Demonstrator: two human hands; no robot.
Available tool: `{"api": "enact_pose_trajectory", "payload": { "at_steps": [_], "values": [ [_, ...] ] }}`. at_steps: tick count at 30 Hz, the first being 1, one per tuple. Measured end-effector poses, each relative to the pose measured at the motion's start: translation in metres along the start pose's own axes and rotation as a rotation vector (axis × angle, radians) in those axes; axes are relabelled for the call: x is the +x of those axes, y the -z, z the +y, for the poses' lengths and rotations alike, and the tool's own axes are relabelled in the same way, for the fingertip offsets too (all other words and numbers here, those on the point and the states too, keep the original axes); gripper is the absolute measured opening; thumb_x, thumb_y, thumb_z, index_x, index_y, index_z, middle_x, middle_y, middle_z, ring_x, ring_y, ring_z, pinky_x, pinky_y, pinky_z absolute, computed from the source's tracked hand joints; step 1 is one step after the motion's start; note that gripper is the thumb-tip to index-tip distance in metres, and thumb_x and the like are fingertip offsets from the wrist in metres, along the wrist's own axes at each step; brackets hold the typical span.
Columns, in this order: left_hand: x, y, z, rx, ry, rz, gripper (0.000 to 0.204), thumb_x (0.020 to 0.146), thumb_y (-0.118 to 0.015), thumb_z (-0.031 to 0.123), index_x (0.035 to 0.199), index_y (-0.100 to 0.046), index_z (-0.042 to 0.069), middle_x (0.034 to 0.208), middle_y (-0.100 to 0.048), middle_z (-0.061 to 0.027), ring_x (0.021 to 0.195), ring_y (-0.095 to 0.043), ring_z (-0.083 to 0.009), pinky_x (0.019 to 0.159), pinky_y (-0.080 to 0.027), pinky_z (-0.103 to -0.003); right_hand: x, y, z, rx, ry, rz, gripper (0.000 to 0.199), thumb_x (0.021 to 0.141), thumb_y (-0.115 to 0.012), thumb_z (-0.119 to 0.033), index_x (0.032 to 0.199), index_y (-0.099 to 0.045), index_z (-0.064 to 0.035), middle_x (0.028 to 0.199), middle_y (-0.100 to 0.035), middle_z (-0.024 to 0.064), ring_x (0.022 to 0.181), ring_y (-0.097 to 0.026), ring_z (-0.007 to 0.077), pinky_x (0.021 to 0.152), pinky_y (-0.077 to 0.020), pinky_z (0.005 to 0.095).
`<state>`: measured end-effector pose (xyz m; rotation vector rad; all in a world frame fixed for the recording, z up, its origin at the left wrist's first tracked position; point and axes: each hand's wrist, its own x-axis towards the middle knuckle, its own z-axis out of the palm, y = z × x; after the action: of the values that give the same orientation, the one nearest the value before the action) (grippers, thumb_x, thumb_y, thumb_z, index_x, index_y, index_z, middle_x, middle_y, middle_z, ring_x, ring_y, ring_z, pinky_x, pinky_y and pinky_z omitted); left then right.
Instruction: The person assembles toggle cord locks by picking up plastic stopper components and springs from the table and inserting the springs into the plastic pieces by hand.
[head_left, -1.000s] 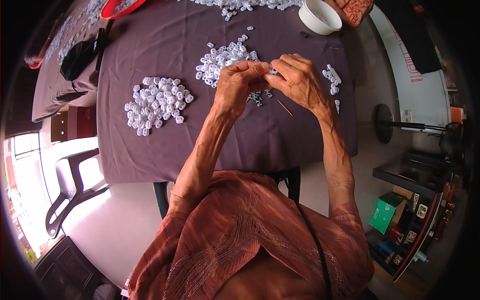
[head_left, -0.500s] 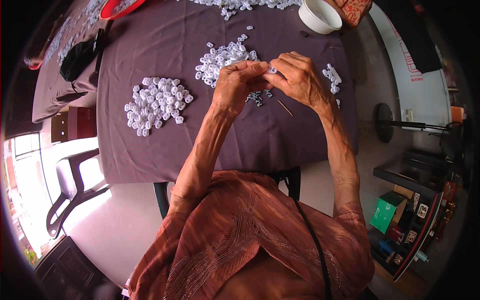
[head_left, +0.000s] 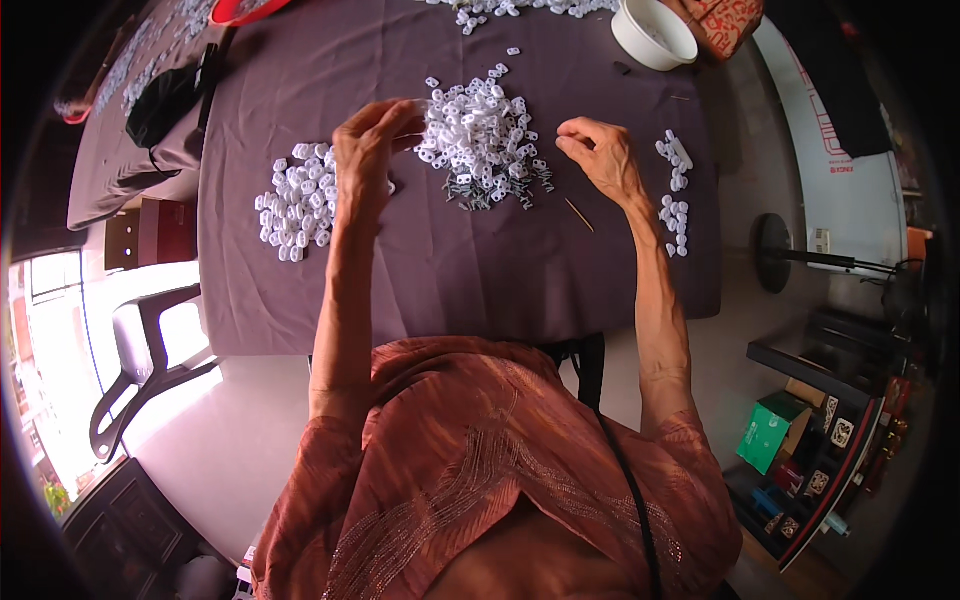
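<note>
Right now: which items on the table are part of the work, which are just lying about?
In use: left hand, right hand, middle pile of white plastic pieces, left pile, small dark metal parts.
Idle: white bowl, black pouch.

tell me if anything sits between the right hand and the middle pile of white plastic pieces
Nothing visible does. The right hand hovers just right of the middle pile of white pieces, with only bare purple tablecloth and a few small dark parts at the pile's near edge between them. The thin stick lies nearer the person, out of the way.

Glossy white plastic pieces (head_left: 480, 130), matt tablecloth (head_left: 450, 270)
</note>
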<state>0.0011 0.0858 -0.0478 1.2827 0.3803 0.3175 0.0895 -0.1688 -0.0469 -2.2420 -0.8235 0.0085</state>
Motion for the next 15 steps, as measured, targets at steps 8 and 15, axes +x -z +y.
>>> {"api": "enact_pose_trajectory", "payload": {
  "at_steps": [8, 15],
  "values": [
    [-0.004, 0.094, -0.021, 1.039, -0.466, 0.316, 0.015, 0.073, -0.062, 0.013, 0.085, -0.065, 0.004, 0.079, -0.063, -0.0124, 0.07, -0.062, -0.0234, 0.065, -0.047, -0.033, 0.004, -0.046, 0.027, -0.037, 0.142, 0.026, 0.01, 0.074, -0.053, -0.003, 0.081, -0.059, -0.0009, 0.072, -0.059, 0.0155, 0.068, -0.058, 0.0321, 0.06, -0.0463, 0.0373],
    [-0.009, 0.091, -0.017, 1.216, -0.526, 0.34, 0.016, 0.072, -0.063, 0.012, 0.087, -0.064, 0.006, 0.083, -0.062, -0.0108, 0.072, -0.061, -0.0269, 0.065, -0.046, -0.036, 0.009, -0.053, 0.018, -0.192, 0.108, -0.104, 0.008, 0.073, -0.054, -0.006, 0.078, -0.059, -0.003, 0.069, -0.056, 0.0145, 0.066, -0.056, 0.0322, 0.06, -0.0451, 0.0392]
  ]
}}
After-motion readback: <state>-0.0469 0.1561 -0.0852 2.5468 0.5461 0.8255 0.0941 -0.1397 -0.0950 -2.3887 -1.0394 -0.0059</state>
